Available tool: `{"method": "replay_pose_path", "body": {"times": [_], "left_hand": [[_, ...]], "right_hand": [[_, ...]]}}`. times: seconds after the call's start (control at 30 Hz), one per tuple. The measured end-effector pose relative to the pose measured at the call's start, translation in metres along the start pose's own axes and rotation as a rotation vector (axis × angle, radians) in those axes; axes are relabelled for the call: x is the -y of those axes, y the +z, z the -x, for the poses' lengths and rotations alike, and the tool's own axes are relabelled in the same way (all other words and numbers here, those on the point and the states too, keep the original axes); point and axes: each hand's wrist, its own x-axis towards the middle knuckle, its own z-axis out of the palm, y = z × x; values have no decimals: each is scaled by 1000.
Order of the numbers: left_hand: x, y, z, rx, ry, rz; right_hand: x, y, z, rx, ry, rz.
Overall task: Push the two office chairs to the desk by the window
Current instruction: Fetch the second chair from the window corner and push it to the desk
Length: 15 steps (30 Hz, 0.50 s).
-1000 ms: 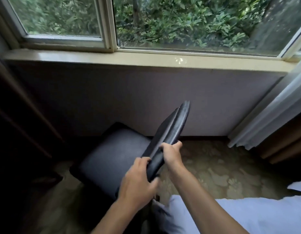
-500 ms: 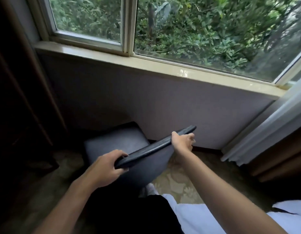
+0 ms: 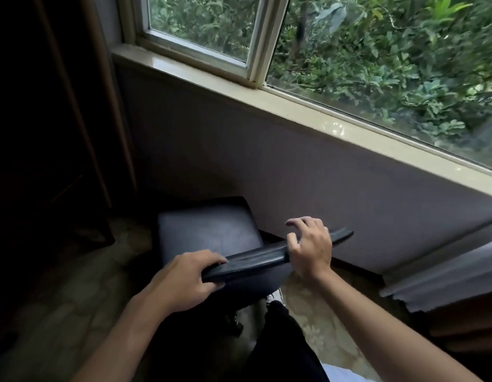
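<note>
**Hands on the chair's top rail, under the window**

The left hand (image 3: 184, 279) is clamped around the near end of the chair back's top edge (image 3: 255, 260), fingers curled over the front, thumb under. The right hand (image 3: 311, 246) lies farther along the same edge with its palm on the rail and its fingers spread and lifted, so it rests there without gripping. The two hands are set apart along the rail.

The office chair (image 3: 211, 235) stands close to the wall below the window sill (image 3: 308, 117), its dark padded seat facing away from the person, on a patterned floor (image 3: 302, 326). A dark piece of furniture (image 3: 46, 133) fills the left side; whether that is the bench cannot be told. Only one chair is in view. A pale curtain (image 3: 446, 274) hangs at the right.

The chair looks stiff and moderately heavy, its covering smooth and likely a little slippery under a flat palm. The base is hidden, so whether it rolls cannot be told. The top rail is probably the best hold: both hands wrapped round it, spaced wide, would steer the chair without twisting. Pushing high may tip it if the base catches on the floor.
</note>
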Motion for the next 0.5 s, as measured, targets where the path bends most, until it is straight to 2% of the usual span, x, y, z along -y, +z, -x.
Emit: {"method": "replay_pose_path", "body": {"times": [0.13, 0.23, 0.33, 0.5], "left_hand": [[-19, 9, -16, -31, -55, 39], [-45, 25, -25, -78, -99, -33], [-79, 59, -38, -206, -145, -64], [-131, 103, -73, -299, -297, -73]], "right_hand": [[-18, 2, -27, 7, -122, -18], [-39, 0, -49, 10, -243, -42], [-78, 1, -74, 28, -379, -92], [-129, 14, -132, 4, -571, -188]]}}
